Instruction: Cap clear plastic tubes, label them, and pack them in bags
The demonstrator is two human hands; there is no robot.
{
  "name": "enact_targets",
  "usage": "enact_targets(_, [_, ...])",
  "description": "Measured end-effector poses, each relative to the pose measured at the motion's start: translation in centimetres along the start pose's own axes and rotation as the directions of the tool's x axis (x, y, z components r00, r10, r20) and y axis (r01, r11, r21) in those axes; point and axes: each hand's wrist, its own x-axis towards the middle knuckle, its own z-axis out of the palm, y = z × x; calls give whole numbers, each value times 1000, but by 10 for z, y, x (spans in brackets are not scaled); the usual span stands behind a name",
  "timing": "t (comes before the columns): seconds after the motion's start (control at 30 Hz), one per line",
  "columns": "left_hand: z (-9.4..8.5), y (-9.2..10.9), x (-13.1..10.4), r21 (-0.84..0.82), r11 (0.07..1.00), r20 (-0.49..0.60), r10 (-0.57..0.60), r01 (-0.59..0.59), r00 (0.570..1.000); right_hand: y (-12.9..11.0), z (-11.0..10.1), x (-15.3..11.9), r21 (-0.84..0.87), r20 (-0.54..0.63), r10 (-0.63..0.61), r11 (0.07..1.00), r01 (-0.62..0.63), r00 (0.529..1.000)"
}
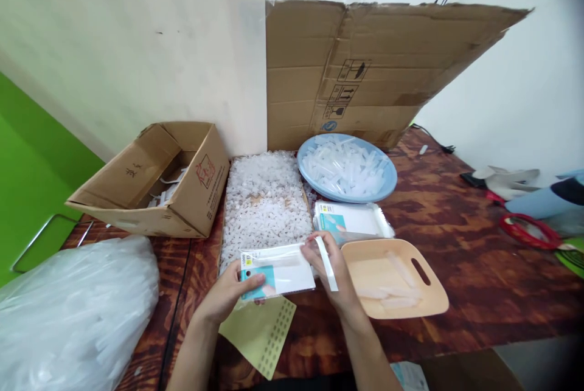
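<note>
My left hand grips the left end of a clear plastic packet with a printed white and teal card in it, thumb on the front. At the packet's right end is my right hand, fingers closed, with a narrow white strip running down from them across the hand. Whether these fingers also pinch the packet is hard to tell. Below the packet lies a yellow sheet with rows of small round stickers. Just behind my right hand, a stack of similar packets rests on the table.
A peach tray with a few translucent pieces sits right. Behind are a blue basin of translucent strips and a flat layer of small clear pieces. At left stand an open carton and a bulging plastic bag. A cardboard sheet leans behind.
</note>
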Motion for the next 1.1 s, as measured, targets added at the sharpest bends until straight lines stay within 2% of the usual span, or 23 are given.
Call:
enact_targets(0.03, [-1, -1, -1, -24, 1000, -26, 2, -3, 1000, -4, -18, 3, -179, -12, -66, 982, 63, 998])
enact_targets(0.07, [-3, -2, -3, -55, 998, -53, 4, -7, 999, -7, -41, 6, -375, -15, -128, 920, 113, 992])
enact_targets(0.1, [-4, -3, -4, -88, 996, -78, 4, -11, 997, -9, -66, 9, -578, -70, -198, 807, 122, 978])
enact_targets(0.13, [-5, -5, -5, -119, 993, -99, 1, -13, 995, -10, -92, 12, -749, -136, -228, 661, 51, 964])
enact_targets(0.17, [-5, -6, -5, -148, 989, -117, -2, -15, 993, -9, -118, 14, -859, -205, -209, 506, -73, 956])
enact_targets(0.23, [-4, -8, -5, -199, 980, -139, -8, -20, 990, -3, -161, 17, -923, -324, -31, 231, -309, 945])
enact_targets(0.3, [-2, -10, -4, -242, 969, -146, 1, -37, 989, 5, -186, 19, -914, -376, 32, 153, -376, 926])
enact_targets(0.37, [1, -12, -2, -279, 959, -138, 16, -54, 990, 11, -194, 20, -922, -351, 33, 165, -352, 936])
enact_targets(0.43, [3, -14, 0, -315, 947, -133, 13, -55, 991, 10, -189, 20, -940, -290, 12, 181, -288, 957])
enact_targets(0.5, [5, -16, 1, -363, 931, -146, -18, -37, 989, 4, -175, 17, -932, -246, -121, 303, -200, 962])
enact_targets(0.53, [7, -17, 2, -390, 920, -157, -35, -30, 987, -1, -166, 15, -904, -248, -229, 403, -140, 941])
enact_targets(0.6, [10, -17, 4, -430, 902, -170, -58, -22, 984, -12, -140, 7, -772, -320, -433, 635, 33, 843])
enact_targets(0.63, [13, -17, 4, -442, 897, -171, -64, -18, 983, -17, -123, 3, -682, -355, -464, 723, 115, 812])
enact_targets(0.67, [15, -17, 5, -449, 894, -167, -69, -14, 984, -21, -105, -1, -555, -382, -452, 809, 191, 806])
enact_targets(0.73, [21, -16, 6, -454, 891, -158, -69, -10, 985, -23, -66, -9, -242, -362, -346, 932, 271, 866])
enact_targets(0.8, [25, -16, 6, -458, 889, -154, -54, -23, 987, -18, -29, -13, 23, -359, -243, 963, 269, 901])
enact_targets(0.87, [28, -16, 5, -465, 883, -185, -34, -57, 982, -9, 0, -17, 152, -334, -175, 960, 237, 926])
enact_targets(0.97, [28, -16, 3, -492, 861, -281, -19, -127, 960, 1, 22, -24, 31, -182, -219, 973, 228, 959])
enact_targets(1.03, [26, -15, 1, -508, 846, -326, -14, -163, 945, 2, 25, -27, -90, -18, -264, 961, 261, 964])
enact_targets(1.1, [23, -12, -2, -515, 840, -342, -19, -171, 939, -1, 24, -28, -124, 130, -256, 954, 272, 958])
